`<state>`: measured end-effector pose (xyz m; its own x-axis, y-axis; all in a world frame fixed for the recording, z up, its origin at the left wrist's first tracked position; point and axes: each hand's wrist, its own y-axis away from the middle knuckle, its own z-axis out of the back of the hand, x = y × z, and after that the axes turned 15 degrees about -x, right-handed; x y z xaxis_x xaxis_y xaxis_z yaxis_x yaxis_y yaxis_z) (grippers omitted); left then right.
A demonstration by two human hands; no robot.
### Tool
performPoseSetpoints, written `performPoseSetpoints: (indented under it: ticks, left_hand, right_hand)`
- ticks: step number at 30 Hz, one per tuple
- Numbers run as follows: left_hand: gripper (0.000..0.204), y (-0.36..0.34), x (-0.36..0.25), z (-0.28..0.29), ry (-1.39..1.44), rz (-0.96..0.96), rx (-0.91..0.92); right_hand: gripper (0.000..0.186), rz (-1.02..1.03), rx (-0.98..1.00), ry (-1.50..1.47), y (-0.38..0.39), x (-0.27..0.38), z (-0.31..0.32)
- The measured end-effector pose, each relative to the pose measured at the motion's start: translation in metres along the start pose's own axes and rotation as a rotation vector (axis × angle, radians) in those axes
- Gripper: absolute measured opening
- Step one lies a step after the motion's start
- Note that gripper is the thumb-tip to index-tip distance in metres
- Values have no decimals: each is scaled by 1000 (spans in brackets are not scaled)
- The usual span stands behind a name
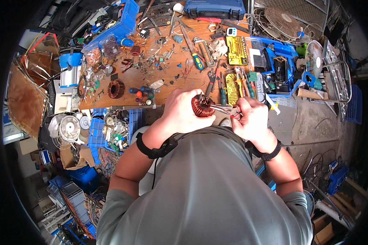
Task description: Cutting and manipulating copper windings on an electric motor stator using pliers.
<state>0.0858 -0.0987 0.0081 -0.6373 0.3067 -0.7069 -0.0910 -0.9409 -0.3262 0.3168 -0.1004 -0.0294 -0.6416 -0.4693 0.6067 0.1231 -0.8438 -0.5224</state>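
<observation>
My left hand [176, 109] is closed around a ring-shaped coil [202, 107] wound with reddish copper wire, held up just in front of the workbench edge. My right hand [252, 119] is closed on a slim silver metal tool [222, 108]; a bit of red shows beside my fingers. Its tip reaches the right side of the coil. Most of the tool's handle is hidden in my fist, so its exact kind cannot be made out. A second, similar copper coil [116, 89] lies on the bench to the left.
Small parts and scraps litter the wooden workbench [167, 83]. A yellow-handled screwdriver [197, 61], a yellow bit case [237, 51] and a yellow tray [232, 89] lie beyond my hands. Blue bins [282, 61] stand at right, a blue crate [97, 132] of parts below left, fans [313, 59] far right.
</observation>
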Motion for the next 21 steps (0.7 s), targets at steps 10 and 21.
performPoseSetpoints:
  ticks: [10, 21]
  left_hand:
    - [36, -9, 1, 12, -35, -367, -127]
    - [36, -1, 5, 7, -27, -273, -70]
  right_hand:
    - [16, -748, 578, -787, 6, -8, -23]
    - [14, -108, 194, -151, 7, 5, 2]
